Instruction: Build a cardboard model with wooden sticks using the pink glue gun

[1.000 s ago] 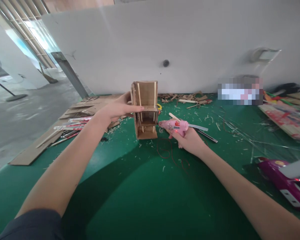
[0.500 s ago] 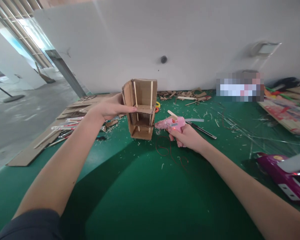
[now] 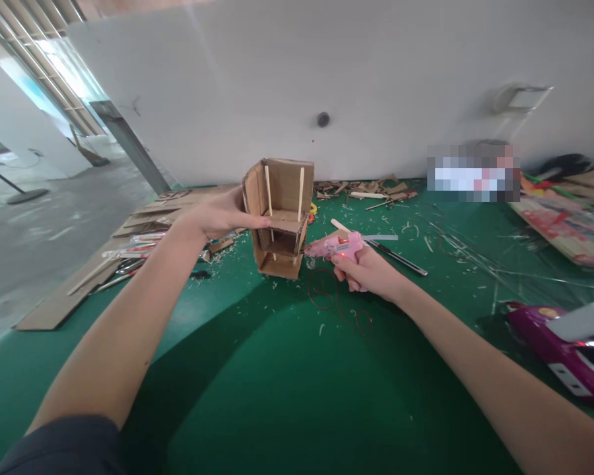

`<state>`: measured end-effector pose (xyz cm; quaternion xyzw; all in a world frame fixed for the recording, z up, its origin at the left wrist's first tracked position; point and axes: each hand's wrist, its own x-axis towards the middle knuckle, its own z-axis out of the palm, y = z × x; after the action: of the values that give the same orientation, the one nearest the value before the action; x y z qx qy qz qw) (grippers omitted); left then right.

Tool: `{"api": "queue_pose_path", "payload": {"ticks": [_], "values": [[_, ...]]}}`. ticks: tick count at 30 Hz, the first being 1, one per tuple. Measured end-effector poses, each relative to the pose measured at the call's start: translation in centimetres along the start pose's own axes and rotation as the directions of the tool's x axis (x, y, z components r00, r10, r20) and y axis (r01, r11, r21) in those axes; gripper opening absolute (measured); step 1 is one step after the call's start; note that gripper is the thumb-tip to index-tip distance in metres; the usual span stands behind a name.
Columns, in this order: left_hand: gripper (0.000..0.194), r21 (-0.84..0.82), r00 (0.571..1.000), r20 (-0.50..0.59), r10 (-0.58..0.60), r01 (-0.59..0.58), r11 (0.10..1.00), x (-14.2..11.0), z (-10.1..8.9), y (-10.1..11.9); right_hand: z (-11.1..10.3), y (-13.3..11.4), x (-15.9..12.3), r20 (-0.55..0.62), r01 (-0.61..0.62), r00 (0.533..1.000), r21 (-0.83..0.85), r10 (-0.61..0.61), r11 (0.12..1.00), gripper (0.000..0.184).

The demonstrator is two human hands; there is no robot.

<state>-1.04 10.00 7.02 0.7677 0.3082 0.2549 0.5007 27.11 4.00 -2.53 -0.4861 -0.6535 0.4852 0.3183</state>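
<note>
In the middle of the head view stands a small cardboard shelf (image 3: pixel 288 185) with three compartments and thin wooden sticks as posts. My left hand (image 3: pixel 222 212) is closed on its left side, the thumb reaching over the front edge of a shelf board; the other fingers are hidden behind it. My right hand (image 3: pixel 363 269) is wrapped around a pink hot glue gun (image 3: pixel 344 245) with a lit red light. The nozzle meets the right edge of the shelf near the lower board; whether it touches cannot be made out. A clear glue stick (image 3: pixel 382 237) juts from the gun's rear.
Cardboard scraps (image 3: pixel 391 191) lie along the wall. A utility knife (image 3: pixel 398 257) rests behind my right hand. To the left are cardboard strips (image 3: pixel 44 313) and several tools (image 3: pixel 129 264). A purple device (image 3: pixel 549 343) sits at the right on the green tabletop (image 3: pixel 257 396).
The top of the shelf has shifted slightly to the right and tilts a little more. The glue gun has moved slightly left, its nozzle staying by the shelf's right edge.
</note>
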Motion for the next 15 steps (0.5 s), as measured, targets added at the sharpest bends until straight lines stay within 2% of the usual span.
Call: {"api": "queue_pose_path", "payload": {"ticks": [7,10,13,15], "values": [[0.066,0.024,0.999,0.032,0.037,-0.038,0.999,-0.07,0.11,0.1,-0.38,-0.07,0.21,0.022,-0.036,0.999,-0.099,0.039,0.994,0.021],[0.066,0.048,0.999,0.033,0.034,-0.036,0.998,-0.07,0.18,0.27,-0.11,-0.35,0.11,0.002,-0.045,0.999,-0.065,0.045,0.997,0.019],[0.068,0.048,1.0,-0.007,0.015,-0.014,0.999,-0.04,0.35,0.42,0.05,-0.48,-0.02,-0.007,-0.017,1.0,-0.018,0.017,1.0,0.025],[0.07,0.058,0.997,-0.082,-0.008,0.013,0.998,0.05,0.49,0.44,-0.1,-0.51,-0.16,-0.047,-0.01,0.999,-0.045,0.008,0.999,0.031]]}}
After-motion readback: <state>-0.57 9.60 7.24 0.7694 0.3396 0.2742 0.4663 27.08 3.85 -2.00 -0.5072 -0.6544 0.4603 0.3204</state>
